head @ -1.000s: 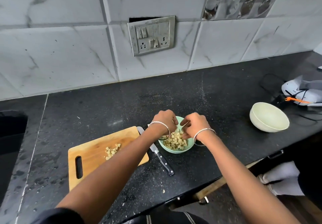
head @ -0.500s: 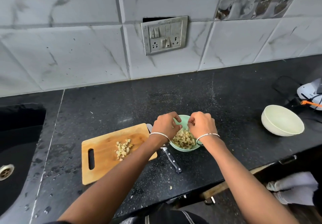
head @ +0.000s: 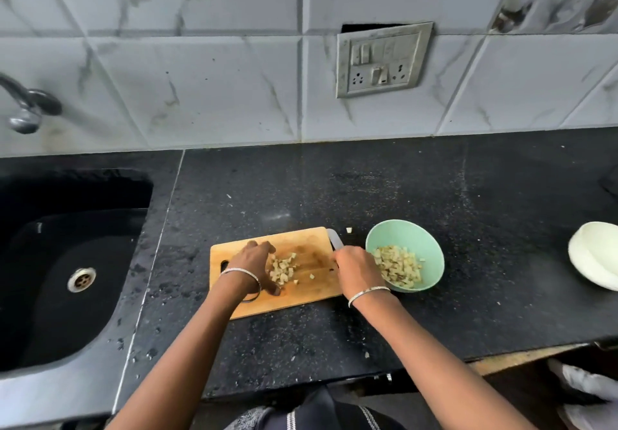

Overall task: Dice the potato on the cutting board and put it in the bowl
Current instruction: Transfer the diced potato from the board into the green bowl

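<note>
At the far left a metal tap (head: 26, 108) is hanging over a black sink (head: 50, 312), whose round steel drain (head: 81, 279) is showing near its middle. To the right of the sink the black speckled countertop (head: 468, 195) is running along a wall of white marbled tiles, and a wooden cutting board (head: 317, 242) is lying flat on it. The left hand (head: 254, 262), a thin bangle on its wrist, is resting on the board's left half with its fingers arching down at the far side and its thumb at the near side, cupping a small pile of potato cubes (head: 283, 269); a few loose cubes are lying just beside that pile. The two hands are working apart, with the pile between them. At the board's right edge a knife (head: 335, 239) is lying with its pale blade pointing away from the person, and the right hand (head: 357, 269) is curling down over it where the handle would be; the handle is hidden, so whether the hand is gripping it cannot be told. One stray potato piece (head: 348, 229) is sitting on the counter near the blade tip. Just beside the right hand a mint-green bowl (head: 431, 245) is holding a larger heap of diced potato (head: 399, 267). On the wall above, a grey switch-and-socket plate (head: 383, 59) is hanging slightly crooked. Well apart, at the right edge, a white bowl (head: 595, 255) is sitting partly out of view.
</note>
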`<state>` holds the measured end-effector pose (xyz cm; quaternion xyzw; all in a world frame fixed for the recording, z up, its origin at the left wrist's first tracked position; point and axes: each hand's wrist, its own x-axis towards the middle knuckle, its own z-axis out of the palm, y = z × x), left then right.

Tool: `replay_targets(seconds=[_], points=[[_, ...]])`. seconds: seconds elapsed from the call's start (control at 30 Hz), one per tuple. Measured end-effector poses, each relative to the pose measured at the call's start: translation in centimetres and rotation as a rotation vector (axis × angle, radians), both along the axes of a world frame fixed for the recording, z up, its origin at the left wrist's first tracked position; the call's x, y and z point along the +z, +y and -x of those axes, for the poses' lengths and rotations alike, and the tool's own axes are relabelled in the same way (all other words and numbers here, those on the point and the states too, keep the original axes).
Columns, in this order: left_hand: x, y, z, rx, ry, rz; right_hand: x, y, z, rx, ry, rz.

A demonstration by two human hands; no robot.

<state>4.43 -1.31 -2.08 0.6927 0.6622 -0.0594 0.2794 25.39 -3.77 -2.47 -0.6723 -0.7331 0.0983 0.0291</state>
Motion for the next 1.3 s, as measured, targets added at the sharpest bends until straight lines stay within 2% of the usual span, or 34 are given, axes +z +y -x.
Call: replay_targets(seconds=[0.07, 0.47, 0.6, 0.7, 0.8, 0.87, 0.97, 1.1, 1.3], points=[[-0.5, -0.6, 0.3, 0.005, 0.008, 0.008, -0.4, -0.4, 0.4, 0.024, -0.076, 0.008], [-2.7, -1.0, 1.1, 0.004, -0.085, -0.124, -2.0, 0.5, 0.0, -0.036, -0.097, 0.020], [-2.9, -0.7, 1.3, 0.009, -0.128, -0.160, -1.4, 0.8, 0.5, -0.117, -0.094, 0.012], [-3.0, -0.4, 1.4, -0.002, -0.149, -0.174, -1.5, 1.0, 1.6, -0.143, 0.029, -0.043], [-3.2, -0.2, 1.4, -0.015, -0.158, -0.197, -1.7, 1.3, 3.2, -0.157, 0.264, 0.055], [-3.3, -0.1, 1.4, -0.019, -0.165, -0.203, -1.5, 2.2, 3.5, -0.218, 0.292, -0.023], [-3.5, -0.1, 1.5, -0.028, -0.163, -0.207, -0.8, 4.6, 2.8, -0.339, 0.167, -0.133], [-3.6, 0.1, 1.5, -0.050, -0.158, -0.198, -0.5, 7.5, 1.7, -0.349, -0.053, -0.026], [-3.8, 0.3, 1.5, -0.043, -0.171, -0.195, -1.2, 8.6, 1.6, -0.351, -0.145, 0.004]])
